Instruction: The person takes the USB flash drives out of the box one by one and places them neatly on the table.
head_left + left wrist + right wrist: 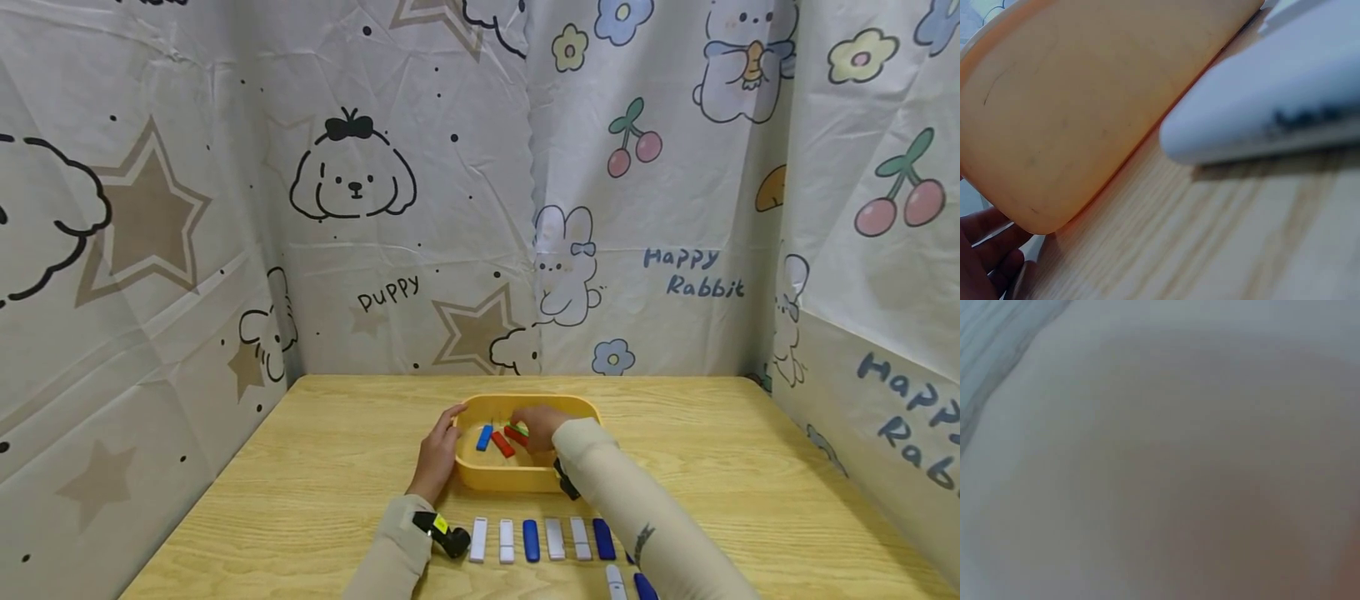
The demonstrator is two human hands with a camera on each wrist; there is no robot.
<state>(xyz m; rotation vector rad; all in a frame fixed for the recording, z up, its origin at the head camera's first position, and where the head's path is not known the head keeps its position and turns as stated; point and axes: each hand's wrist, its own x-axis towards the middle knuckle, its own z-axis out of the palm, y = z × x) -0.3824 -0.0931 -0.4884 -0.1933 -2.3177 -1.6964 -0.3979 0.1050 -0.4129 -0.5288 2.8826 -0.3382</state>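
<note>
A yellow plastic bin (513, 479) stands on the table. My left hand (437, 454) rests along its left side, fingertips at the rim; in the left wrist view its fingers (997, 247) lie by the bin's corner. My right hand (542, 423) reaches down inside, fingers bent beside a red stick (514, 437) and a green stick (520, 430). I cannot tell whether it pinches either one. Left of these lie another red stick (502, 444) and a blue stick (484, 437), both shaped like USB flash drives. The right wrist view is blurred.
In front of the bin, a row of white and blue USB-stick-shaped pieces includes a white one (478, 540) and a blue one (531, 541). Nearer, another white piece (615, 582) lies beside the right sleeve (645, 508), which hides part of the row. Printed curtains (420, 250) surround the table.
</note>
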